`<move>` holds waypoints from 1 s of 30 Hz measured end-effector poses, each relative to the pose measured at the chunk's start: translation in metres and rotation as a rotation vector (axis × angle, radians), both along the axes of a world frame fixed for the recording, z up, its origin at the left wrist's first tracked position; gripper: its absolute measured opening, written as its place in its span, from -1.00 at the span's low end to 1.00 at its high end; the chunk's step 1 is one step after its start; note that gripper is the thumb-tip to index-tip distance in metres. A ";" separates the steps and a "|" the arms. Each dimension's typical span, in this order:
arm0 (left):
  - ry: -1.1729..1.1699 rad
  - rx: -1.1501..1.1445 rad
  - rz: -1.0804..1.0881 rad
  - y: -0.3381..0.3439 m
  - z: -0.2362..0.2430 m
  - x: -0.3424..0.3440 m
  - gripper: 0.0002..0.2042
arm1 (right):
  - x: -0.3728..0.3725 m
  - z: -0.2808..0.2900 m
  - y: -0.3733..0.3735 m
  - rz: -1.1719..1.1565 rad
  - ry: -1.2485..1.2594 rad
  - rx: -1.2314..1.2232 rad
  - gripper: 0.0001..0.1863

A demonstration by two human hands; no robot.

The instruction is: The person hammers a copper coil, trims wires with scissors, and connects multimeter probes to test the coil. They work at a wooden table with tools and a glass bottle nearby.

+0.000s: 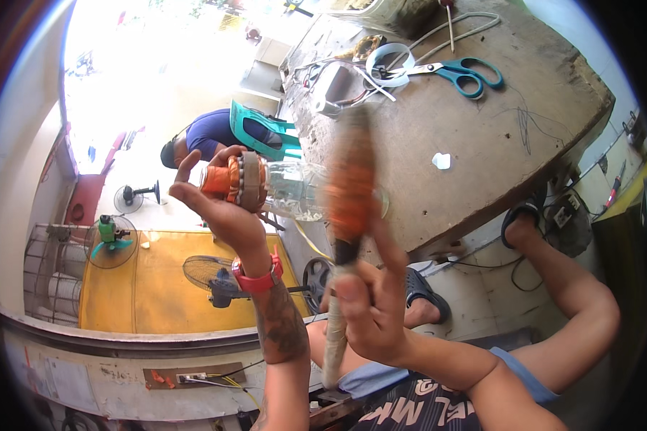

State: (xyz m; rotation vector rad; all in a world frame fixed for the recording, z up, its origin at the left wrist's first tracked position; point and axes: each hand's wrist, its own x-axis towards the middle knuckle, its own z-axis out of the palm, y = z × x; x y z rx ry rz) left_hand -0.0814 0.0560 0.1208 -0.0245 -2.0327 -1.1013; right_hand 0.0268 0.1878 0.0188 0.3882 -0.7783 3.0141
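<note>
My left hand (pixel 223 215) grips an orange part with a brownish, knobbed ring (pixel 246 181), its fingers curled round it. A clear plastic bottle (pixel 291 185) extends rightward behind it. My right hand (pixel 370 309) is closed on a long stick (pixel 333 337) with a pale wrapped handle, a dark band and an orange-and-brown upper part. The stick stands upright in front of the bottle, its upper part blurred by motion and hiding some of the bottle. Whether stick and bottle touch I cannot tell.
The worn workbench (pixel 482 144) holds teal scissors (pixel 464 75), a white roll (pixel 381 65) and wires. Past it are a person in blue (pixel 208 133) bent by a teal chair (pixel 248 126), several fans (pixel 113 237) and a yellow mat (pixel 151 287). My legs (pixel 575 316) are below the bench.
</note>
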 end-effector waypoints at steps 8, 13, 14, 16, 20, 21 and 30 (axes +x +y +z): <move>-0.116 -0.161 0.157 0.011 0.001 0.011 -0.55 | -0.001 -0.001 0.009 0.223 0.042 0.163 -0.29; -0.011 -0.447 -0.186 -0.010 0.008 -0.005 -0.56 | -0.006 0.005 0.006 0.117 0.027 -0.015 -0.28; 0.017 -0.487 -0.264 -0.016 0.006 -0.009 -0.55 | -0.007 0.007 0.001 0.045 0.093 0.080 -0.28; 0.073 -0.319 -0.519 -0.024 -0.001 -0.015 -0.51 | -0.006 0.005 -0.004 0.124 0.131 0.168 -0.27; 0.057 -0.076 -0.368 -0.032 -0.010 -0.012 -0.46 | 0.000 -0.004 -0.010 -0.055 0.046 -0.104 -0.25; 0.075 -0.037 -0.301 -0.031 -0.011 -0.010 -0.45 | 0.003 -0.004 -0.012 -0.014 0.023 -0.049 -0.24; -0.146 -0.127 -0.022 0.003 0.003 0.011 -0.46 | 0.002 0.001 -0.004 0.231 0.071 0.107 -0.26</move>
